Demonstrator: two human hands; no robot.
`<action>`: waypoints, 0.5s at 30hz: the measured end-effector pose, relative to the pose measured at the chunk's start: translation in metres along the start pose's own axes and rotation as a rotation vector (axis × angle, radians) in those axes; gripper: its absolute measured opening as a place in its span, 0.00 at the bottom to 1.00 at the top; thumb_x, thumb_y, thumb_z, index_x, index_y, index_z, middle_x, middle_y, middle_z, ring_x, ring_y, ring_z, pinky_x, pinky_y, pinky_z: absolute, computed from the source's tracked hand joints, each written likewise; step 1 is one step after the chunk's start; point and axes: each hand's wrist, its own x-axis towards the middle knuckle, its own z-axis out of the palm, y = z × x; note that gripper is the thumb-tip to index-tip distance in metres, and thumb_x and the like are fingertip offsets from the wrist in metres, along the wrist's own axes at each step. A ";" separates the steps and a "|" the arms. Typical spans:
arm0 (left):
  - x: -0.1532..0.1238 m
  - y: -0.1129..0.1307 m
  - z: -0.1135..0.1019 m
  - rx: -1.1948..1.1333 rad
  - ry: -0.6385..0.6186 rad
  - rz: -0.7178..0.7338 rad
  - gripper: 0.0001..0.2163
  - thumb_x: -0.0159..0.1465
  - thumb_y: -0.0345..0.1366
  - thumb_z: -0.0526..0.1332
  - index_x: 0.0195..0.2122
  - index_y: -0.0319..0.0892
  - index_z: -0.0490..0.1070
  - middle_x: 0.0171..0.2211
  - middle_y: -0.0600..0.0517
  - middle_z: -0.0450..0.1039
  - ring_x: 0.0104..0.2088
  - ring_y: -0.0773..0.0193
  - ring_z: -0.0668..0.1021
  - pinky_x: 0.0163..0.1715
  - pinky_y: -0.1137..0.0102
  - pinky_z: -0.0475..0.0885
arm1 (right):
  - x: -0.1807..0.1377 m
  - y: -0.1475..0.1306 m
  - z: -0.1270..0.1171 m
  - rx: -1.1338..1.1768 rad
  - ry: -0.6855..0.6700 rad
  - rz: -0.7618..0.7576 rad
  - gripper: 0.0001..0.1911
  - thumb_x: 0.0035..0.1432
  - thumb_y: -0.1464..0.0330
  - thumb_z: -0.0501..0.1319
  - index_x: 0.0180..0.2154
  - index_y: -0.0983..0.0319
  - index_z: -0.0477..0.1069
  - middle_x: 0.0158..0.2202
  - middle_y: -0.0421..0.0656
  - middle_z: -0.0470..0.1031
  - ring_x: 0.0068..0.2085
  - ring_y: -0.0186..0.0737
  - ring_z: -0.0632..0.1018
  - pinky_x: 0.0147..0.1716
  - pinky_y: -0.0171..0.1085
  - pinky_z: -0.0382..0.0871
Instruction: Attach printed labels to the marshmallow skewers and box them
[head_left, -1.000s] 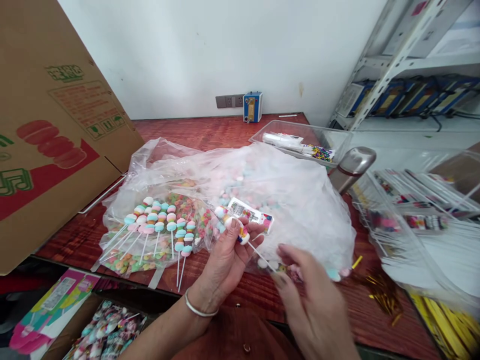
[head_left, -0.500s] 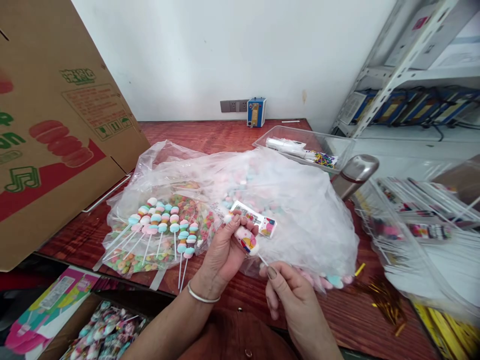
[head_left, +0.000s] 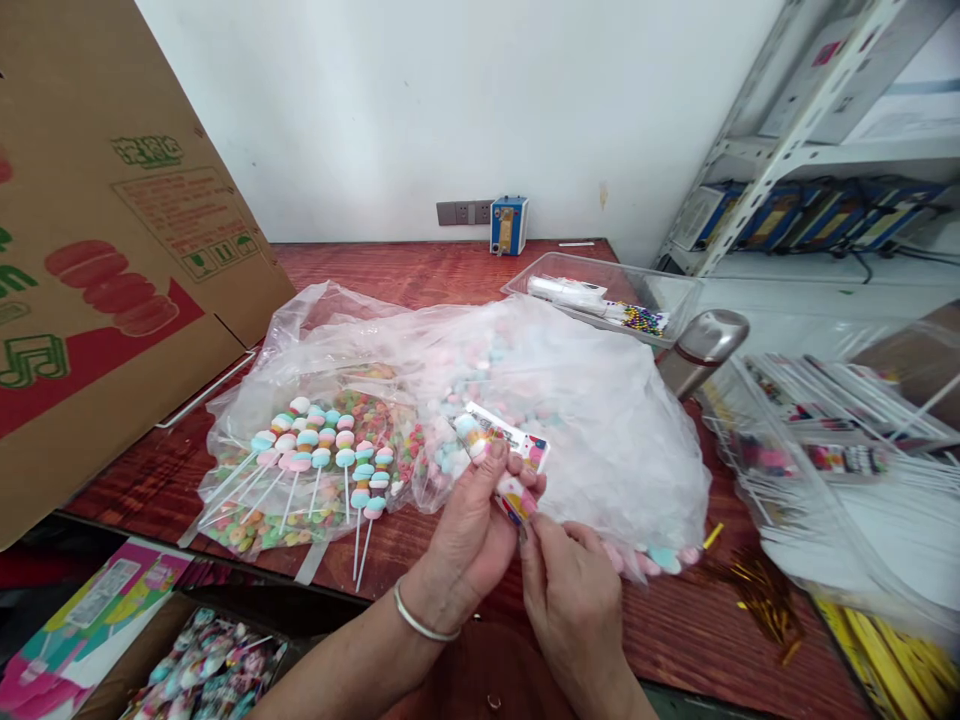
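Grip: the left hand (head_left: pixel 469 520) is pinching a wrapped candy skewer (head_left: pixel 495 470) between thumb and fingers, closed around its sleeve just above the table edge.
Right hand: the right hand (head_left: pixel 570 590) is meeting the left from below, its fingertips (head_left: pixel 534 528) closing on the lower end of that skewer; whether they are gripping the stick or the wrapper is not showing.
Skewer position: it is lying tilted across the left palm, its pastel top pointing up and left, over the near edge of the big plastic bag (head_left: pixel 570 400).
Wrist: a silver bangle (head_left: pixel 424 625) is sitting on the left wrist.
Just left: a row of unwrapped candy skewers (head_left: pixel 322 455) is lying on a smaller bag, sticks pointing toward the person.
Surface: everything is resting on a red wooden table (head_left: pixel 420 270).
Further out: a cardboard box (head_left: pixel 112 270) is leaning at the left, a clear tray (head_left: pixel 675 290) is sitting behind the bag, and a steel flask (head_left: pixel 701 345) is lying beside it.
Right edge: clear sleeves (head_left: pixel 847 440) are piling up near the flask.
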 end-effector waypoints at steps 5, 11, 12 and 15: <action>-0.012 -0.017 -0.009 0.168 -0.081 -0.075 0.07 0.61 0.35 0.66 0.38 0.38 0.73 0.30 0.52 0.73 0.33 0.67 0.76 0.42 0.70 0.71 | 0.000 0.001 0.004 0.267 -0.098 0.364 0.13 0.69 0.67 0.50 0.35 0.60 0.70 0.30 0.44 0.77 0.29 0.40 0.76 0.29 0.35 0.66; -0.013 -0.027 -0.016 0.382 -0.022 -0.032 0.10 0.63 0.40 0.63 0.38 0.38 0.76 0.39 0.45 0.78 0.39 0.62 0.76 0.46 0.68 0.68 | -0.003 0.003 0.006 0.541 -0.228 0.608 0.16 0.69 0.61 0.49 0.37 0.61 0.70 0.32 0.42 0.77 0.32 0.39 0.76 0.32 0.34 0.68; -0.013 -0.027 -0.015 0.417 -0.021 -0.012 0.11 0.64 0.40 0.62 0.38 0.37 0.76 0.41 0.44 0.78 0.41 0.62 0.76 0.46 0.68 0.68 | -0.004 0.004 0.006 0.573 -0.247 0.631 0.16 0.69 0.60 0.49 0.37 0.61 0.70 0.32 0.42 0.76 0.32 0.39 0.75 0.32 0.33 0.67; -0.013 -0.023 -0.014 0.451 -0.038 -0.018 0.13 0.63 0.42 0.63 0.44 0.39 0.77 0.43 0.43 0.78 0.44 0.59 0.76 0.48 0.66 0.67 | -0.008 0.007 0.006 0.638 -0.238 0.695 0.17 0.68 0.58 0.49 0.38 0.61 0.70 0.30 0.40 0.73 0.31 0.38 0.73 0.31 0.33 0.66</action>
